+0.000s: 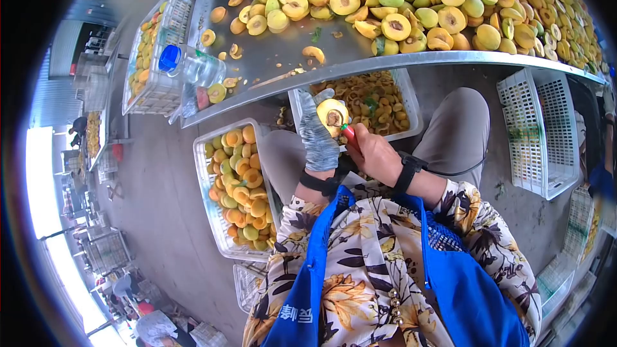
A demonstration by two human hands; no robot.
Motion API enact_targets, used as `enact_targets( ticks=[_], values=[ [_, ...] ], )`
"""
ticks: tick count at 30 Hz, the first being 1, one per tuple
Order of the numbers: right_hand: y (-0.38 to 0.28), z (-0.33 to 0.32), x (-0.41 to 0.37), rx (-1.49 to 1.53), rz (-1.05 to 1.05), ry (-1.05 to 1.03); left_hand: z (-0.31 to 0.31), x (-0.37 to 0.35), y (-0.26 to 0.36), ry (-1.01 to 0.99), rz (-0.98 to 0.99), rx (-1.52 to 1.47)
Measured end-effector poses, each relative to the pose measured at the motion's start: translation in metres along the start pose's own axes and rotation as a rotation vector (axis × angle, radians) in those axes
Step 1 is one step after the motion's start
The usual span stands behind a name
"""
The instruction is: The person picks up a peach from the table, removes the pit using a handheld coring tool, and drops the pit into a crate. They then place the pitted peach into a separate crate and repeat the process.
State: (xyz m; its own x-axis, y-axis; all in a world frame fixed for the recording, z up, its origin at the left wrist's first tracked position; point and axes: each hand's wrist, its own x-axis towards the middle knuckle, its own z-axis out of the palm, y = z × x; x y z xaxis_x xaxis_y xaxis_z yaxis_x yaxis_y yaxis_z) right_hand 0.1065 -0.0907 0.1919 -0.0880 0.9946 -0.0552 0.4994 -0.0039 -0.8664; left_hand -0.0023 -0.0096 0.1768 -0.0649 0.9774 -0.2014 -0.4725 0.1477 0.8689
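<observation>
My left hand point(319, 133), in a grey knit glove, holds a yellow peach half point(333, 116) with its cut face and brown centre turned up. My bare right hand point(379, 156) is closed around the red handle of a small pitting knife point(349, 133). The tool's curved metal end touches the peach's centre. Both hands are above my lap, just in front of the metal table point(270, 53). Heaped on that table are many cut peaches point(395, 26), some showing pits. Beneath its edge, a white crate point(411, 103) contains brownish-yellow fruit pieces.
A crate of peach halves point(234, 186) stands on the floor to my left. On the table's left corner lies a plastic bottle point(204, 67) with a blue cap, near another fruit crate point(144, 58). White crates point(543, 132) stand at right. A person point(157, 328) is at lower left.
</observation>
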Motion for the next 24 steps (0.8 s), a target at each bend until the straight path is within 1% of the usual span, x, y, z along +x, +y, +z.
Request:
enact_targets(
  ticks=[1,3,4,5,7,8,9,10,11,12,13,15,16,17,18,19,20,21,22,23,24],
  values=[
    [0.001,0.001,-0.001,-0.001,0.002,-0.001,0.0,-0.001,0.003,0.0,-0.002,-0.001],
    [0.004,0.002,-0.004,-0.03,-0.059,-0.036,-0.002,-0.003,0.01,-0.101,-0.184,0.015],
    [0.007,0.002,-0.004,-0.03,-0.058,-0.038,0.002,-0.003,0.01,-0.059,-0.14,0.012],
    [0.011,0.001,-0.003,-0.027,-0.085,-0.073,0.001,0.0,0.017,-0.057,-0.141,0.012],
    [0.018,0.001,-0.004,-0.02,-0.11,-0.111,-0.006,0.009,0.034,-0.369,-0.623,0.252],
    [0.02,0.0,-0.003,0.02,-0.124,-0.133,-0.001,0.008,0.032,-0.363,-0.548,0.301],
    [0.022,0.001,-0.003,0.061,-0.137,-0.157,0.0,0.01,0.034,-0.361,-0.549,0.301],
    [0.023,0.001,-0.001,0.062,-0.138,-0.158,0.002,0.012,0.038,-0.389,-0.61,0.313],
    [0.023,0.0,0.002,0.203,-0.113,-0.19,0.003,0.014,0.043,-0.417,-0.67,0.325],
    [0.022,-0.001,0.005,0.342,-0.089,-0.221,0.001,0.015,0.047,-0.471,-0.617,0.244],
    [0.014,-0.006,0.008,0.342,-0.092,-0.222,0.004,0.011,0.046,-0.39,-0.449,0.095],
    [-0.008,-0.019,0.013,0.722,0.257,-0.361,0.003,-0.001,0.032,-0.188,-0.268,-0.011],
    [-0.011,-0.016,0.011,0.744,0.293,-0.411,0.011,-0.007,0.027,-0.136,-0.198,-0.026],
    [-0.002,-0.002,0.011,0.616,0.189,-0.324,0.014,-0.013,0.025,-0.078,-0.129,-0.042],
    [0.004,0.006,0.011,0.576,0.158,-0.292,0.007,-0.008,0.02,-0.085,-0.154,-0.115],
    [0.007,0.011,0.011,0.533,0.125,-0.259,0.006,-0.008,0.022,-0.078,-0.151,-0.118],
    [0.01,0.014,0.01,0.53,0.124,-0.266,0.006,-0.008,0.024,-0.052,-0.216,-0.103],
    [0.012,0.016,0.009,0.408,0.013,-0.189,0.006,-0.008,0.028,-0.031,-0.282,-0.087],
    [0.011,0.016,0.008,0.286,-0.095,-0.109,0.009,-0.012,0.036,-0.051,-0.364,-0.097],
    [0.009,0.015,0.008,0.286,-0.096,-0.108,0.005,-0.011,0.036,-0.052,-0.364,-0.096],
    [0.007,0.013,0.008,0.265,-0.056,-0.143,0.001,-0.008,0.033,-0.116,-0.403,-0.083]
  ],
)
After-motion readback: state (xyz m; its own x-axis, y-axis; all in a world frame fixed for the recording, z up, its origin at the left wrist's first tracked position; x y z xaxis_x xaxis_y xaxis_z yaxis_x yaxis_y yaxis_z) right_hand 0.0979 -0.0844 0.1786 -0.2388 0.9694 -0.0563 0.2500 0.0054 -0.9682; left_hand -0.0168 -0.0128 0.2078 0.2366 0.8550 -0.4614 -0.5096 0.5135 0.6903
